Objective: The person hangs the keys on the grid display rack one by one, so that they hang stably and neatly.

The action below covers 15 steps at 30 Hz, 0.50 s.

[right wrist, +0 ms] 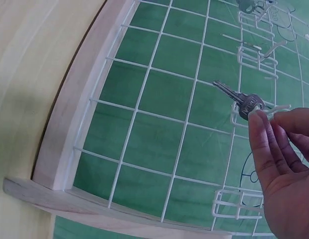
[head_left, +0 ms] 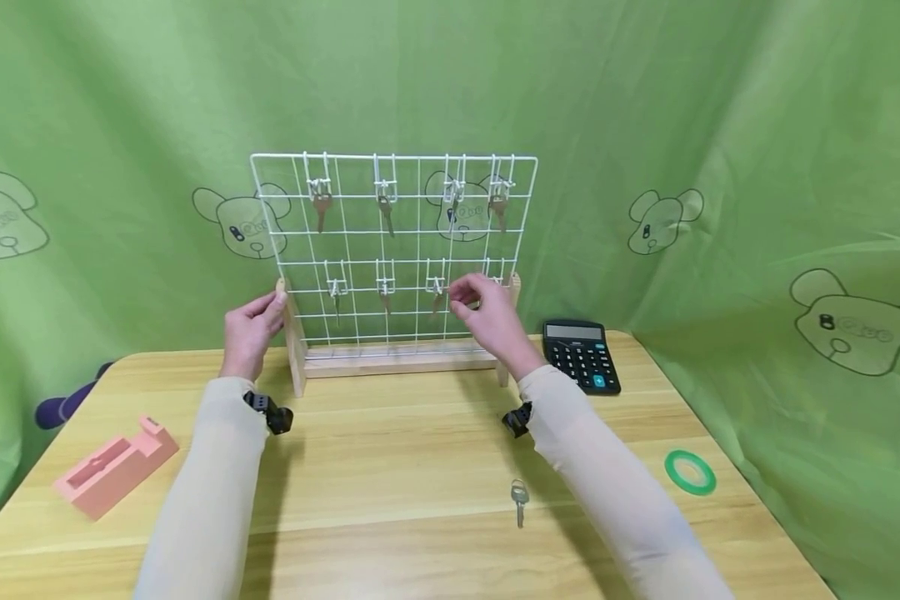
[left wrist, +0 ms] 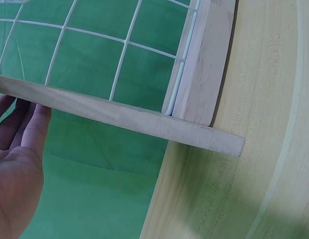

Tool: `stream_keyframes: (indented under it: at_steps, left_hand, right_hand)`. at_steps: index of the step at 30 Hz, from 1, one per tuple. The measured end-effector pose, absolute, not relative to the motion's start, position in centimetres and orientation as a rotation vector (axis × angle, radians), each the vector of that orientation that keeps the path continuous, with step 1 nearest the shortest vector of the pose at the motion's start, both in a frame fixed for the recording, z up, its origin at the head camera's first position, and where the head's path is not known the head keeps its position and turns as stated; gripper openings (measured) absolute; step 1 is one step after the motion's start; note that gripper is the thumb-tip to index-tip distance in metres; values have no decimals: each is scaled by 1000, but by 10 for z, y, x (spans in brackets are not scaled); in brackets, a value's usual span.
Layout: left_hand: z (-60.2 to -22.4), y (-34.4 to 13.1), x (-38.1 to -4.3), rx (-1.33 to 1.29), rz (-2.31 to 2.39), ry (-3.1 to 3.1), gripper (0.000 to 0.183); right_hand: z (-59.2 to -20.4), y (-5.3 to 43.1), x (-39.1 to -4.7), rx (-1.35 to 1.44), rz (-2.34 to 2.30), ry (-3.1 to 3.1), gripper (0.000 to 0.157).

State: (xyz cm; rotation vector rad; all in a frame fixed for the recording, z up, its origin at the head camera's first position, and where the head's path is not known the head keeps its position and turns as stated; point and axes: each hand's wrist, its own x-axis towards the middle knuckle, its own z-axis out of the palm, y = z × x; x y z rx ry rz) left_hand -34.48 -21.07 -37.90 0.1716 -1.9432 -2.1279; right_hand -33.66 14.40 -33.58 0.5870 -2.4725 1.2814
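A white wire grid [head_left: 418, 225] stands upright in a wooden frame, with keys hanging from several hooks in two rows. My left hand [head_left: 251, 327] grips the frame's left wooden post [left wrist: 119, 114], thumb in front and fingers behind. In front of the lower row is my right hand [head_left: 491, 312], thumb and fingertips bent and slightly apart. A key [right wrist: 250, 103] hangs on the hook there, its head right at my thumb tip in the right wrist view. A bare hook [right wrist: 238, 205] sits beyond it, toward the right post. Another key [head_left: 520, 502] lies on the table near my right forearm.
On the wooden table [head_left: 390, 467], a black calculator [head_left: 581, 357] lies beside the frame's right post. A green tape roll [head_left: 690, 472] is near the right edge, and a pink tape dispenser [head_left: 116, 468] at the left. Green curtain [head_left: 607, 100] hangs behind.
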Motion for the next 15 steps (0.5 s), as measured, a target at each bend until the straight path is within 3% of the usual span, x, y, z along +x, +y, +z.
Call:
stream_keyframes:
  at_steps: [15]
  left_hand:
    - [-378, -213, -344, 153, -2124, -1964, 53]
  right_hand:
    - [-351, 169, -302, 666, 1201, -2653, 17]
